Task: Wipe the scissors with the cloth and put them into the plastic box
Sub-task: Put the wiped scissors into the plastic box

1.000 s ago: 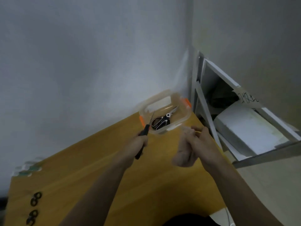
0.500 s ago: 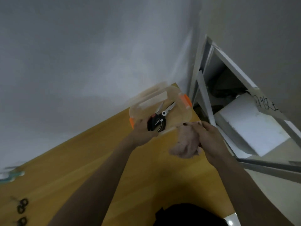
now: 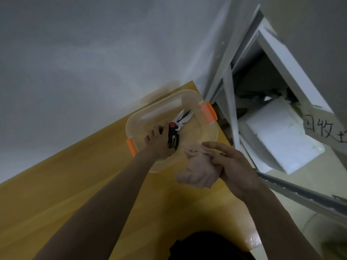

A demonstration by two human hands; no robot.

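Note:
A clear plastic box (image 3: 210,136) with orange latches stands at the far right corner of the wooden table (image 3: 75,184). Scissors (image 3: 181,119) with pale blades, a red pivot and black handles lie inside it; more than one pair seems to be there, blades pointing to the far right. My left hand (image 3: 157,142) reaches into the box and grips the black handles, which it partly hides. My right hand (image 3: 234,166) holds a crumpled pinkish cloth (image 3: 195,171) just in front of the box, above the table.
A grey wall runs behind the table. Right of the table's edge is an open white metal frame (image 3: 231,102) with a white foam slab (image 3: 277,136) and cardboard with handwriting (image 3: 323,128). A dark garment (image 3: 210,246) shows at the bottom.
My left hand has carried the black-handled scissors forward from in front of the box into it. My right hand has kept the cloth near the box. The view has tilted and moved closer.

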